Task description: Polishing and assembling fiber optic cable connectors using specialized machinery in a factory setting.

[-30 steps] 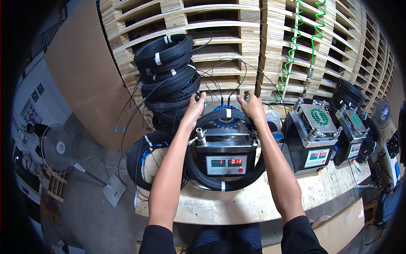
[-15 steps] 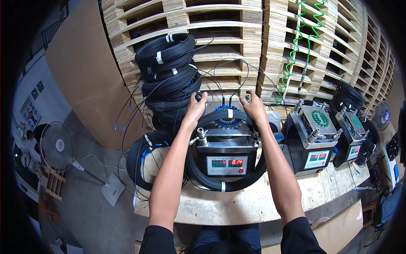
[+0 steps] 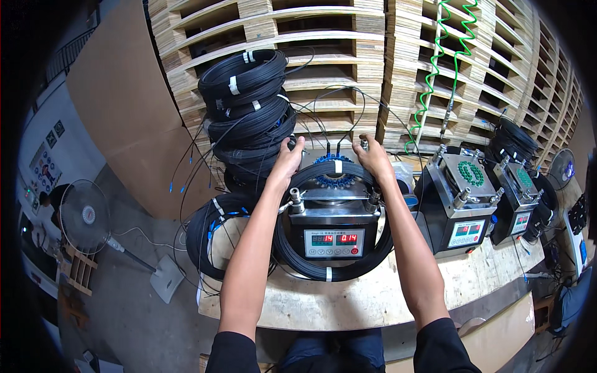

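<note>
Reaching forward, forearms point(image 3: 249, 261) flanking machine point(image 3: 336, 219); left hand point(image 3: 288, 163) curled round machine's left rear knob point(image 3: 291, 143), right hand point(image 3: 375, 161) round its right rear knob point(image 3: 364, 144); hands apart.

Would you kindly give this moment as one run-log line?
left hand: at rear-left post; right hand: at rear-right post; benchtop machine: display panel lit; black cable coil: around display panel; coil stack: left of machine

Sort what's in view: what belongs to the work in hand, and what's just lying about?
In the work:
near machine, panel lit
left hand, at its rear left
right hand, at its rear right
coil, at its front

Apparently just about:
coil stack
floor fan
pallets
</note>
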Tool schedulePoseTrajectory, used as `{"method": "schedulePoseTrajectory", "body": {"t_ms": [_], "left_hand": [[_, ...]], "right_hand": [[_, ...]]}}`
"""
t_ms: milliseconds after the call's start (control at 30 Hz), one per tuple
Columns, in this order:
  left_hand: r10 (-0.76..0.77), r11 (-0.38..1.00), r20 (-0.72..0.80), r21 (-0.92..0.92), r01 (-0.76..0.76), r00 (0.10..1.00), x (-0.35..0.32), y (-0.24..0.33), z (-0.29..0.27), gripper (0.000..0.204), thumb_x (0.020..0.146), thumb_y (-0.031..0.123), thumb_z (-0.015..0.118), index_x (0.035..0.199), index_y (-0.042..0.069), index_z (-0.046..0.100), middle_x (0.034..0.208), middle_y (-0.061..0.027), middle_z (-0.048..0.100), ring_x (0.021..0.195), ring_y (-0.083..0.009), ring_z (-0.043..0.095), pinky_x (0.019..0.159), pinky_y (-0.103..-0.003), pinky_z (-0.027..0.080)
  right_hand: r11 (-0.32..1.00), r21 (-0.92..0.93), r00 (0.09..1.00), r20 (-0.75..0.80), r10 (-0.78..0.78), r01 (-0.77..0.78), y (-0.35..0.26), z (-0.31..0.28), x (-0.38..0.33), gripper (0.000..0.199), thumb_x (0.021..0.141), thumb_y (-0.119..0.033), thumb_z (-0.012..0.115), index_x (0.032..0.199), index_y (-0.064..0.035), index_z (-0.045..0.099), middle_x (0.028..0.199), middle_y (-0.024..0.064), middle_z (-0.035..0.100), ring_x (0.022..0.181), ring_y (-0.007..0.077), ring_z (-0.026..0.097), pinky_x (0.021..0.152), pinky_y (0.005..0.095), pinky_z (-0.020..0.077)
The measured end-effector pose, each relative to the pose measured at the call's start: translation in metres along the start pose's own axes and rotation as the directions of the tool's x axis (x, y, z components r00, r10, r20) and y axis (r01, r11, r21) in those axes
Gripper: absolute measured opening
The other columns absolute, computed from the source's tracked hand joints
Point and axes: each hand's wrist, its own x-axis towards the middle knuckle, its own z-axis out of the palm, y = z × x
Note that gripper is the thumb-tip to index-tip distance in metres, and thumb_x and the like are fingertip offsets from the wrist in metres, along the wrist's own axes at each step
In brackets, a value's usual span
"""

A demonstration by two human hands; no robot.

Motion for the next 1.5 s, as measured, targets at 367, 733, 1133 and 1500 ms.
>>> {"method": "schedulePoseTrajectory", "body": {"t_ms": [367, 733, 1133, 1500], "left_hand": [[0.065, 0.993, -0.017, 0.103, -0.063, 0.998, 0.005, -0.002, -0.001, 0.087, 0.096, 0.054, 0.060, 0.157, 0.003, 0.025, 0.155, -0.0314, 0.035, 0.144, -0.0389, 0.037, 0.116, -0.042, 0.032], [0.041, 0.999, -0.051, 0.034, -0.039, 0.998, 0.005, -0.006, 0.003, 0.088, 0.094, 0.055, 0.062, 0.157, 0.005, 0.026, 0.153, -0.0296, 0.039, 0.142, -0.0374, 0.041, 0.113, -0.041, 0.036], [0.024, 1.000, -0.025, -0.007, -0.024, 0.999, 0.001, -0.001, -0.003, 0.096, 0.093, 0.053, 0.065, 0.161, 0.008, 0.014, 0.157, -0.0300, 0.032, 0.143, -0.0387, 0.038, 0.109, -0.046, 0.041], [-0.042, 0.999, -0.049, 0.012, 0.042, 0.998, -0.010, 0.008, 0.001, 0.103, 0.093, 0.048, 0.067, 0.161, 0.007, 0.001, 0.154, -0.0305, 0.035, 0.132, -0.0363, 0.050, 0.096, -0.043, 0.050]], "right_hand": [[0.992, -0.080, 0.995, -0.005, 0.097, -0.097, -0.020, -0.004, -0.009, 0.061, 0.094, -0.045, 0.062, 0.140, -0.0057, 0.054, 0.130, 0.0351, 0.058, 0.125, 0.0456, 0.056, 0.106, 0.0471, 0.0449], [0.999, 0.000, 0.999, -0.031, 0.041, -0.041, 0.002, -0.003, -0.003, 0.065, 0.095, -0.046, 0.059, 0.147, -0.0098, 0.046, 0.131, 0.0416, 0.052, 0.124, 0.0516, 0.053, 0.105, 0.0522, 0.0442], [0.990, -0.079, 0.990, -0.084, 0.110, -0.116, -0.016, -0.003, -0.013, 0.067, 0.095, -0.052, 0.057, 0.146, -0.0085, 0.046, 0.127, 0.0432, 0.052, 0.121, 0.0537, 0.055, 0.102, 0.0541, 0.0461], [1.000, 0.012, 0.995, -0.099, 0.010, -0.009, -0.011, -0.005, -0.010, 0.064, 0.096, -0.050, 0.060, 0.136, -0.0003, 0.054, 0.121, 0.0344, 0.063, 0.121, 0.0452, 0.060, 0.103, 0.0463, 0.0458]]}}
